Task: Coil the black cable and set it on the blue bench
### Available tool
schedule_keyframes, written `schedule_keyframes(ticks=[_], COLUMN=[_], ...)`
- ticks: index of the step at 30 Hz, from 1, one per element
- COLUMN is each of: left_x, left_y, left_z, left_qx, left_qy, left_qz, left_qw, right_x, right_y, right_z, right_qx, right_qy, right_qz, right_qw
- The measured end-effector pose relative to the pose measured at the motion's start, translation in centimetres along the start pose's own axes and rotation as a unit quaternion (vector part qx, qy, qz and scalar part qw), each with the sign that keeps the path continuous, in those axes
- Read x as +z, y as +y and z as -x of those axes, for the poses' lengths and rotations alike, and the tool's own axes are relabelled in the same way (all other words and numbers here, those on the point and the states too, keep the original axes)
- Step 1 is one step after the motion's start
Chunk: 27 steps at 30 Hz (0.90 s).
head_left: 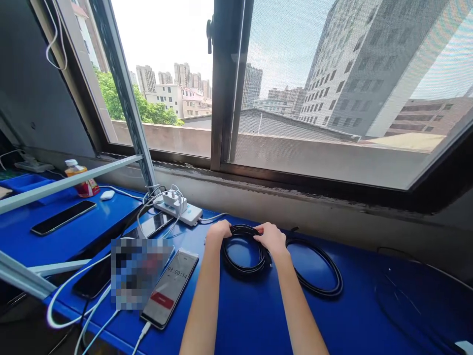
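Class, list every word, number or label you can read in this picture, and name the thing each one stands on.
"03:00:14" on the lit screen of the phone lying left of the left hand.
Red button on that screen: lettering too small to read.
Label on the bottle: too blurred to read.
Power strip: marking unreadable.

Two cable coils (244, 250) (314, 268), four phones (170, 287) (63, 217) (153, 225) (94, 276), one bottle (79, 178)

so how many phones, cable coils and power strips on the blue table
phones: 4
black cable coils: 2
power strips: 1
total: 7
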State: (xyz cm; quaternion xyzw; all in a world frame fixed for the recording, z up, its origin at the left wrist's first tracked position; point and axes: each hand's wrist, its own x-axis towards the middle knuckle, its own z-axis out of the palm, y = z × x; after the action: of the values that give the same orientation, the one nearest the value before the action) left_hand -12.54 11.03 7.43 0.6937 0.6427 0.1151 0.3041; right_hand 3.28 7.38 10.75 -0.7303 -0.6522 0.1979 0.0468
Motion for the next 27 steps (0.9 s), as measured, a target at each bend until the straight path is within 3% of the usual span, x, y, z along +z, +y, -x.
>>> schedule_keyframes(ticks=[8,14,21,27], left_x=[0.4,-1.2,-2.4,-1.5], left_y=[0.9,3.2,7.6,10.4], left_z=[1.3,1.8,6.3,8.9], left_qx=[-0.019,0.009,0.124,0.244], left_qy=[-0.021,0.011,0.047,0.061], left_qz=[0.05,0.023,0.013,0.014], left_qw=[0.998,1.0,0.991,0.968], right_x=[0.3,0.2,-0.9,-2.7], right_y=[0.3,0.6,1.7,3.8], right_z=[-0.3,-0.3,0.2,1.3], right_qx=[0.019,0.022,0.027,-0.023], right_qy=[-0.007,-0.004,0.059,0.166], right_qz=[-0.008,-0.019,-0.036,-0.073], right_qw=[1.0,1.0,0.997,0.983])
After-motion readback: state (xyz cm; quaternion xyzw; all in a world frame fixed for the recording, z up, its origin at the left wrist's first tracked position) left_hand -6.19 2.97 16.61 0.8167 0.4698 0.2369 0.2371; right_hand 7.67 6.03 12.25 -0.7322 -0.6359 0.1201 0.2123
